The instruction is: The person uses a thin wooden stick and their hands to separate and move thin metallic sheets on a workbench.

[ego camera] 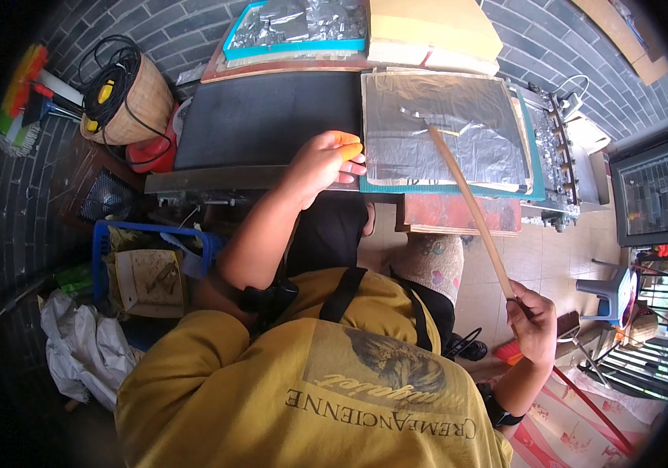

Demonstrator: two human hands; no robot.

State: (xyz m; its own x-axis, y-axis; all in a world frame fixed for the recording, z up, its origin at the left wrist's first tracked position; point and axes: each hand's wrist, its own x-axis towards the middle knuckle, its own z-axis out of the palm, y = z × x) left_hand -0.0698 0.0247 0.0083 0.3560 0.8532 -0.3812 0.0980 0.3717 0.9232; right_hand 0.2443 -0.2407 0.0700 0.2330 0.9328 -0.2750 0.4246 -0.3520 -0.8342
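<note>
My right hand [533, 322], low on the right, grips the near end of a long thin wooden stick [468, 193]. The stick's far tip reaches over a stack of thin, crinkled grey foil-like sheets [445, 155], where small shiny strips [421, 114] lie at the tip. Orange finger covers sit on the thumb and a finger of my left hand [328, 161]. Those two tips come together beside the stack's left edge; whether anything thin is between them cannot be seen. Under the stack lies a teal ribbed mat [457, 192], and a smooth black board [252, 120] is to its left.
A turquoise tray [293, 50] of silvery foil scraps and a thick yellowish paper stack [433, 35] stand at the back. Metal hardware [562, 146] lines the right edge. At left are a woven basket [135, 99] with coiled cable and a blue crate [100, 263].
</note>
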